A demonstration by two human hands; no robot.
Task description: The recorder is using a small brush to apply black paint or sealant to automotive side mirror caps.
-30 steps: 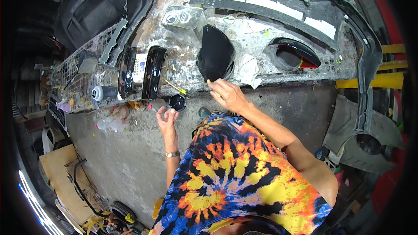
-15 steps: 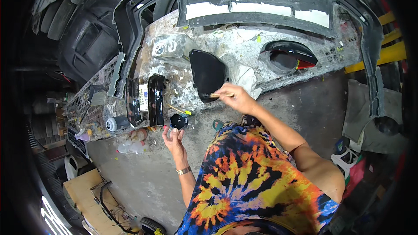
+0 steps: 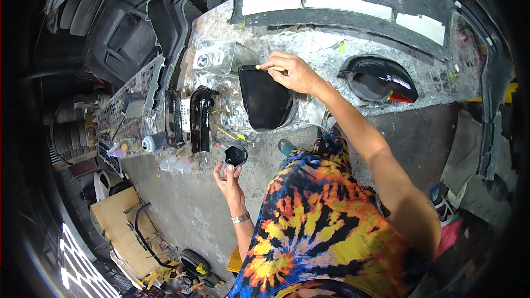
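Note:
My right hand [image 3: 298, 74] pinches a short, pale, thin stick [image 3: 273, 68], perhaps a brush handle. Its tip is at the upper edge of a smooth black panel [image 3: 266, 99], rounded at its corners, which lies on the messy worktable [image 3: 326, 45]. Below the table's front edge, my left hand [image 3: 230, 186] holds a small dark, many-sided cup [image 3: 235, 155] with its opening up. The cup's dark contents cannot be made out.
Two glossy black curved trim pieces [image 3: 201, 118] stand left of the panel. A metal can [image 3: 215, 56] is behind it. To the right lies a glossy black mirror housing [image 3: 381, 77]. A large black bumper [image 3: 342, 21] arches over the back. A clear plastic bottle [image 3: 175, 163] lies lower left.
My right hand has moved from the panel's lower end to its upper edge with the stick. My left hand still holds the cup. The whole view has shifted slightly.

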